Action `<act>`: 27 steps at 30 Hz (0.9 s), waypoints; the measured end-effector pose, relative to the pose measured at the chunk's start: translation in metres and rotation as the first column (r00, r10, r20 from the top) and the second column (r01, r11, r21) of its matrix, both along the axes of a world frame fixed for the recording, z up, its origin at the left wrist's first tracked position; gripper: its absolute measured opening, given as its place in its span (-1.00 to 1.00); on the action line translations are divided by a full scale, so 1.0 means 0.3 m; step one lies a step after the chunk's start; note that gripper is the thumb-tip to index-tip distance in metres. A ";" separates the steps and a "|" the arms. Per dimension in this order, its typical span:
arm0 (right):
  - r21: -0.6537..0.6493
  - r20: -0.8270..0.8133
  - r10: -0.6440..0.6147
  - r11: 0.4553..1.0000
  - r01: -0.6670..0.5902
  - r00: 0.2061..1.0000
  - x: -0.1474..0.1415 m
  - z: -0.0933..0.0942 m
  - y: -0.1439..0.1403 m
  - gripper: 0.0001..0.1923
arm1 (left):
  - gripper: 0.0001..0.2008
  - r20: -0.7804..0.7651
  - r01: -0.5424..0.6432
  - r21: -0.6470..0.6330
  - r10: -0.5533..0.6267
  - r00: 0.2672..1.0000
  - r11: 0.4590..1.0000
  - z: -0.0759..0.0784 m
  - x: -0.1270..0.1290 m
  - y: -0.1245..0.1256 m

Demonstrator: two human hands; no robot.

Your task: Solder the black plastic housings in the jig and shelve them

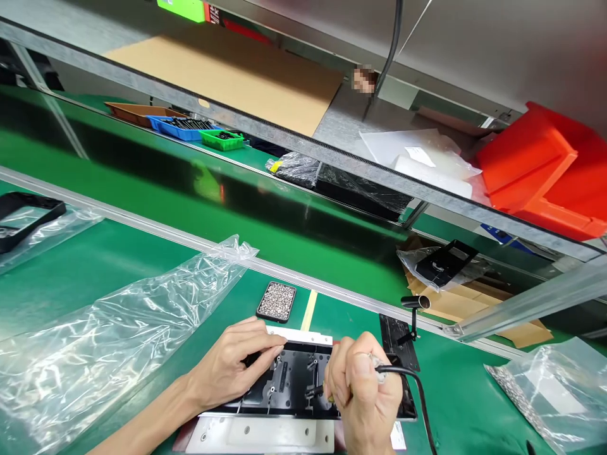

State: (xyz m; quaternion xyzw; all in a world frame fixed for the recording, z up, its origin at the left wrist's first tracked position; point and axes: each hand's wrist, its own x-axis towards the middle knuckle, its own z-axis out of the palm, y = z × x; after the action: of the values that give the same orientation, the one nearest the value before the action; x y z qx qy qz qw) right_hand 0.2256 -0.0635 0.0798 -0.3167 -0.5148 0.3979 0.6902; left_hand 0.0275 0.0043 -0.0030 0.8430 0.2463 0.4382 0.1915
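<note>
A shallow black plastic housing [296,379] lies on a white fixture [265,436], its ribbed inside with small posts facing up. My left hand [241,357] rests over its far left part, thumb inside and fingers at the far wall, the tips close together. My right hand [367,385] is closed around a corded tool that looks like a soldering iron [327,392], thumb on top. Its dark tip points down and left into the housing; exact contact is hard to make out. Beyond the fixture is a small black tray [276,301] filled with tiny metal parts.
Clear plastic bags [118,328] cover the left of the green bench. A tube-shaped holder on a stand [415,303] is right of the housing. Far right lies a bag of metal parts [545,392]. A shelf with a red bin [535,170] hangs above. The tool's cable [422,398] trails rightward.
</note>
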 end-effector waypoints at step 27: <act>-0.082 0.004 -0.061 0.995 0.061 0.998 -0.002 0.067 0.010 -0.59 | -0.87 0.001 -0.042 0.039 0.042 0.999 0.998 0.017 -0.004 0.009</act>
State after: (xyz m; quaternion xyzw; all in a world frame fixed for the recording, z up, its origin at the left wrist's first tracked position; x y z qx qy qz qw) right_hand 0.2249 -0.0605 0.1000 -0.3607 -0.4887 0.3971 0.6880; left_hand 0.0263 0.0070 0.0021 0.8412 0.2555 0.4468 0.1658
